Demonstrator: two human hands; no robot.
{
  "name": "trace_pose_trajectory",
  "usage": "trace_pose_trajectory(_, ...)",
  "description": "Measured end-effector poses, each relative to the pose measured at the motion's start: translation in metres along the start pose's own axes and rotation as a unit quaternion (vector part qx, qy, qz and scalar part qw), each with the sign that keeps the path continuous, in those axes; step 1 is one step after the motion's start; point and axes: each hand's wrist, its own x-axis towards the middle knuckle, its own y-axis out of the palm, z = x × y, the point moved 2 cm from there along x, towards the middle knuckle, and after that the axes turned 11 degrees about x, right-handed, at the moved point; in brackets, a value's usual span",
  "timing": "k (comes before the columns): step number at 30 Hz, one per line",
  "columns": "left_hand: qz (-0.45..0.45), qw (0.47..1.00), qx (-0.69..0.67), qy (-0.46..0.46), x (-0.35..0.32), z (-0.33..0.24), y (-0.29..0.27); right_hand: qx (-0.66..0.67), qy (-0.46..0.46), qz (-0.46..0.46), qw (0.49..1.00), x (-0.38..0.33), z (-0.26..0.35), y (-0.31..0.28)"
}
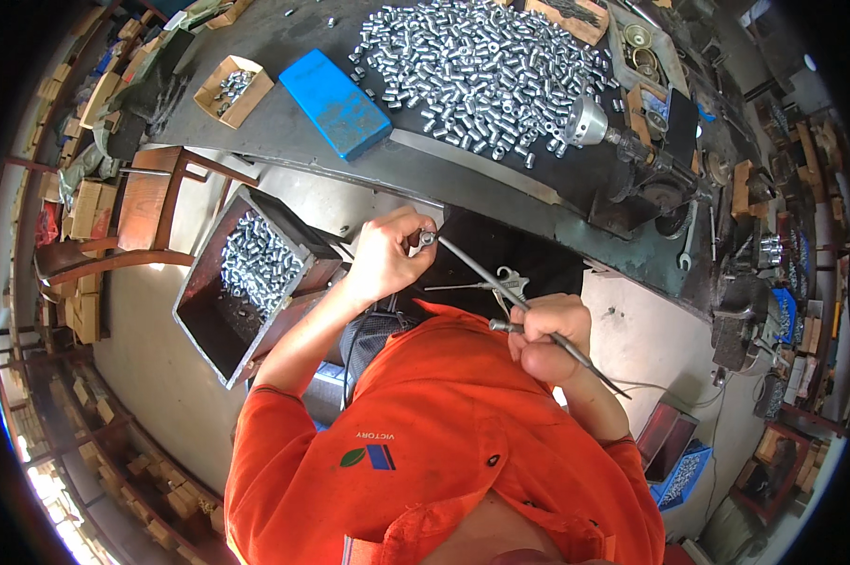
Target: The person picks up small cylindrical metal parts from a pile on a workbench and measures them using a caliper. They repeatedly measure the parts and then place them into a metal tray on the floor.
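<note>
My left hand pinches a small silvery metal sleeve between thumb and fingertips, its round open end showing. My right hand is closed around a long thin metal rod that slants from beside the sleeve down to a dark pointed end at the right. Whether the rod's upper tip touches the sleeve, I cannot tell. A short metal cylinder pokes out beside the right fingers. Below the rod, a silvery gun-shaped tool with a thin nozzle rests against something dark.
On the workbench lie a big heap of metal sleeves, a blue box and a small carton of parts. A machine stands at the right. Left of me are a bin of sleeves and a wooden chair.
</note>
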Motion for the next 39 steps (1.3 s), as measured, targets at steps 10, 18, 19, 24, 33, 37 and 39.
trace_pose_trajectory(10,-0.044,0.99,0.057,0.125,-0.002,-0.008,0.003,-0.138,0.04,-0.004,0.99,0.008,-0.024,0.009)
trace_pose_trajectory(18,0.03,0.989,0.033,0.141,0.011,-0.016,0.028,-0.191,0.033,-0.05,0.98,0.018,-0.053,-0.003)
trace_pose_trajectory(19,0.033,0.992,0.021,0.12,0.016,-0.013,0.029,-0.195,0.029,-0.055,0.979,0.012,-0.051,-0.008)
trace_pose_trajectory(24,0.023,0.996,0.029,0.084,0.082,0.009,0.039,-0.157,0.036,-0.194,0.968,-0.035,-0.041,-0.041)
trace_pose_trajectory(33,0.011,0.863,-0.505,-0.006,0.184,-0.066,-0.03,-0.134,0.098,-0.189,0.968,-0.054,-0.041,-0.031)
trace_pose_trajectory(37,0.109,0.878,-0.466,0.01,0.136,-0.106,-0.04,-0.187,0.06,-0.175,0.965,-0.053,-0.046,-0.028)
trace_pose_trajectory(39,0.121,0.888,-0.442,0.024,0.113,-0.13,-0.045,-0.15,0.056,-0.156,0.975,-0.046,-0.034,-0.024)
